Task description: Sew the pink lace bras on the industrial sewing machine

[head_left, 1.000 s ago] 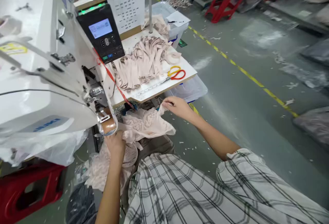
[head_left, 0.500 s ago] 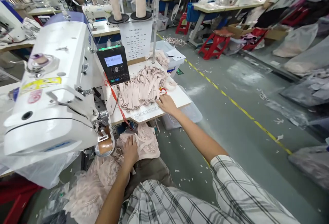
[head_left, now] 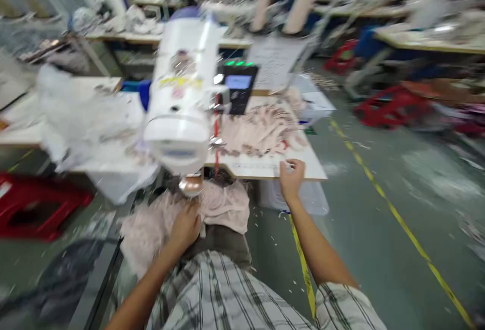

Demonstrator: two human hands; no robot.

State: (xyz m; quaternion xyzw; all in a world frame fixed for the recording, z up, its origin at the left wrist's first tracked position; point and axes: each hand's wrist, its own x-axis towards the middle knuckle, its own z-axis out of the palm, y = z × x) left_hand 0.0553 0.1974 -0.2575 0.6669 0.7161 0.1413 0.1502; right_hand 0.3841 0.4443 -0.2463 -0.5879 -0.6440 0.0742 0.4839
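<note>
My left hand (head_left: 187, 225) grips the near left side of a pale pink lace bra (head_left: 227, 204), its fingers closed on the fabric over my lap. The bra's cups lie below the sewing machine's front end (head_left: 190, 184). Near the table's front edge is my right hand (head_left: 291, 181), thumb and fingers curled together. Whether it holds anything small, I cannot make out through the blur. Just beyond it, a red bit of scissor handle (head_left: 284, 144) shows at the edge of a pile of pale pink fabric strips (head_left: 257, 130).
The white sewing machine (head_left: 178, 118) stands left of centre, with a lit control panel (head_left: 238, 85) beside it. More pink lace pieces (head_left: 144, 234) hang at left. A clear plastic bin (head_left: 316, 198) sits under the table; a red stool (head_left: 41, 206) is at far left.
The view has swung left. My right hand went from the bra to the scissors, which shifted against the strips, then drew back towards the table edge. My left hand stays with the bra.
</note>
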